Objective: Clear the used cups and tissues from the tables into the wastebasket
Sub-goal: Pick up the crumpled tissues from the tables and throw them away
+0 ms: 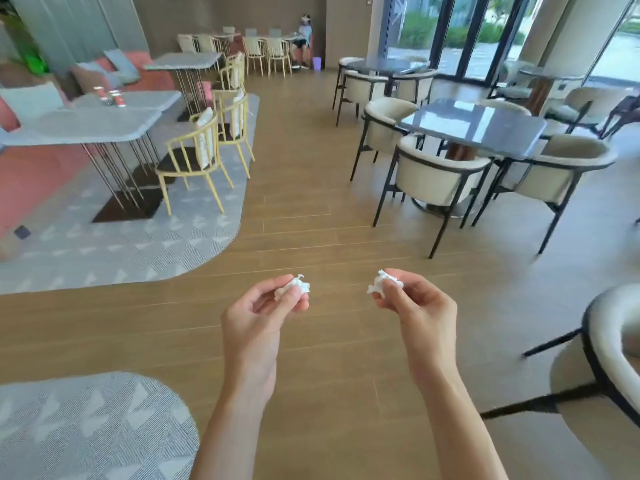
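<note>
Red cups [110, 96] on pale table [138, 98]

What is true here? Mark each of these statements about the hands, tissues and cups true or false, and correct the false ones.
1. Each hand holds a crumpled tissue. True: left hand pinches the left tissue, right hand the right tissue.
2. The hands are over a table. False: over the wooden floor.
3. Red cups stand on a light table at the left. True.
4. The dark table at the right holds cups. False: none show on it.
</note>
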Tool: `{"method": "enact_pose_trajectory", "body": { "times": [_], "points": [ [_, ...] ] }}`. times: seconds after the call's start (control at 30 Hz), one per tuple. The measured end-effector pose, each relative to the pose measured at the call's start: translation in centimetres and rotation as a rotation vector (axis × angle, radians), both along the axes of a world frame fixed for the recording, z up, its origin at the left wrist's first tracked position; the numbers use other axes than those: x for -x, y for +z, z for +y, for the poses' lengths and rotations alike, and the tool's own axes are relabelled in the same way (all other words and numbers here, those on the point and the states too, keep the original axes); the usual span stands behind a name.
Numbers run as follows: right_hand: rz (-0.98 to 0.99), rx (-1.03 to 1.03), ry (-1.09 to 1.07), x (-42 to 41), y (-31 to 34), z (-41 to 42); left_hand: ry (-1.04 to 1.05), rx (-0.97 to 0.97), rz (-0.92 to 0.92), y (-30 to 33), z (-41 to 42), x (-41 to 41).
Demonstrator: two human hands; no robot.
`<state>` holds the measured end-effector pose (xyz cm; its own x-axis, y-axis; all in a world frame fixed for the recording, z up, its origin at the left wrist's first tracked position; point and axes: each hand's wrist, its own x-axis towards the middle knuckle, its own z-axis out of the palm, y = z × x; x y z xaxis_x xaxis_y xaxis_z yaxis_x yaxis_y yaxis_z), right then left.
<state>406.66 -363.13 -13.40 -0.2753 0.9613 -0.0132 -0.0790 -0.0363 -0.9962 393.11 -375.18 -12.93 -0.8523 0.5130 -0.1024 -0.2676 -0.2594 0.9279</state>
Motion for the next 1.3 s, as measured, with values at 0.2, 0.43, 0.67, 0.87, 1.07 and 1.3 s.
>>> {"method": "enact_pose_trajectory", "body": {
  "times": [0.2, 0.43, 0.67, 0.87, 1.07, 1.3],
  "points": [
    [0.009, 0.034, 0.002, 11.0, 0.0, 10.2, -0.043, 0.056, -0.009, 0.4, 10.5, 9.7],
    [0.065, 0.032, 0.012, 24.9, -2.3, 25.9, 0.05, 0.063, -0.024, -1.5, 25.1, 23.6],
    [0.091, -0.02, 0.101, 39.9, 0.7, 42.4, 0.113, 0.033, 0.034, 1.5, 40.4, 37.5],
    [0.027, -0.006, 0.143, 50.3, 1.0, 52.7, 0.134, 0.017, -0.018, 1.2, 51.3, 47.3],
    [-0.015, 0.043, 0.073, 61.9, -2.2, 64.4, 0.157, 0.046, -0.051, -1.9, 61.9, 60.9],
    [0.029, 0.032, 0.013, 77.8, 0.8, 79.6, 0.075, -0.012, -0.028, 0.8, 77.9, 78.5]
  ]
}}
